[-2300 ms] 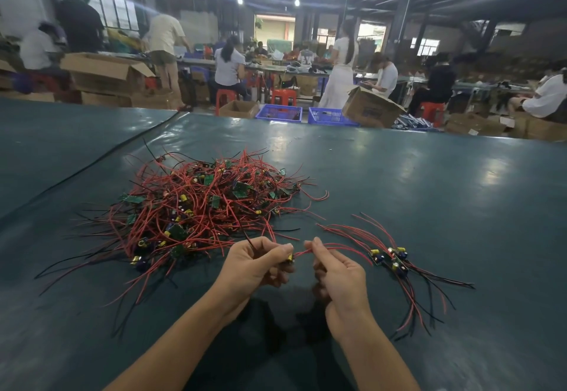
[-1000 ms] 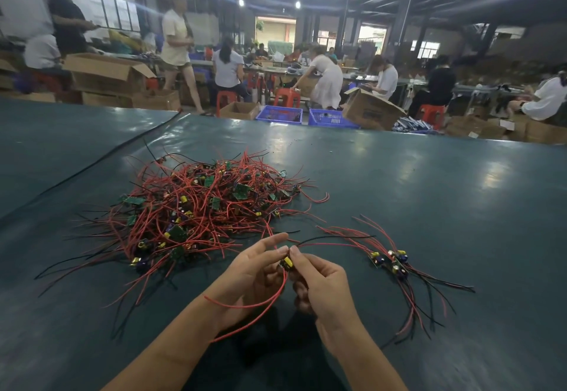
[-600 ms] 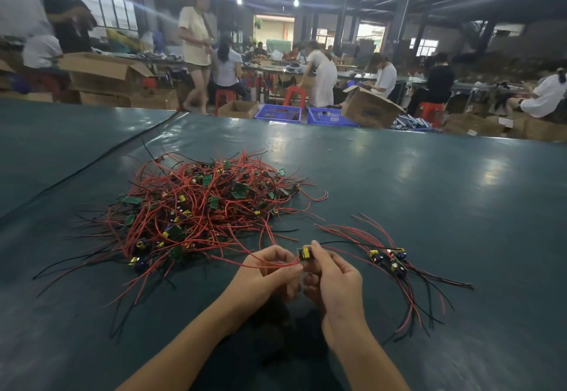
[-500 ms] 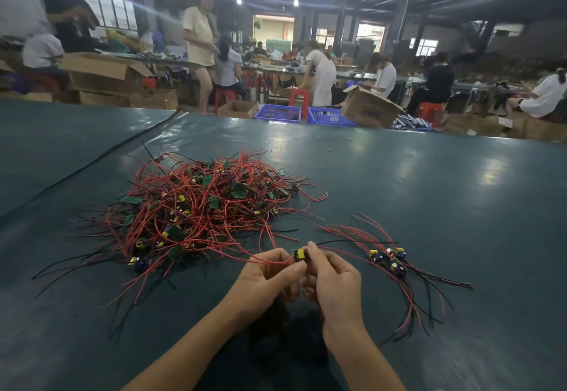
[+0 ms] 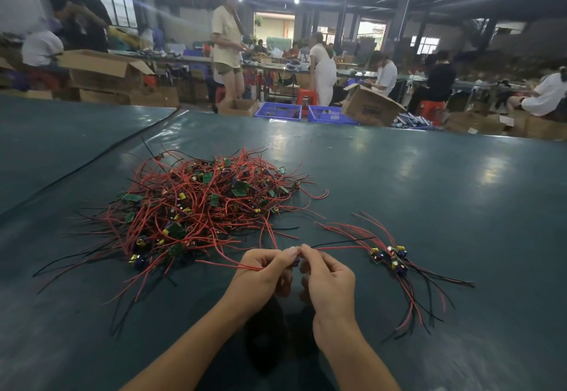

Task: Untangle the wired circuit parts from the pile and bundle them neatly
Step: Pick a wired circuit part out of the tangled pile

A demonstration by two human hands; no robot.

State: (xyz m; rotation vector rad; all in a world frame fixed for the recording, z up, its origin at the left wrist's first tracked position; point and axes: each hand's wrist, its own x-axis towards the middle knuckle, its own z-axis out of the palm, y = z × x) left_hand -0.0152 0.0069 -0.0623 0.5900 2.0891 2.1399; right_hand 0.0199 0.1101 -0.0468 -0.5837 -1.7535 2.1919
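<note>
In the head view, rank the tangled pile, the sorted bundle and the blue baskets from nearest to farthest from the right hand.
1. Sorted bundle, just right of the right hand.
2. Tangled pile, left and farther back.
3. Blue baskets, past the table's far edge.

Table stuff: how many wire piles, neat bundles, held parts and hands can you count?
Pile: 1
Bundle: 1
Held part: 1
Hands: 2, left hand and right hand
Total: 5
</note>
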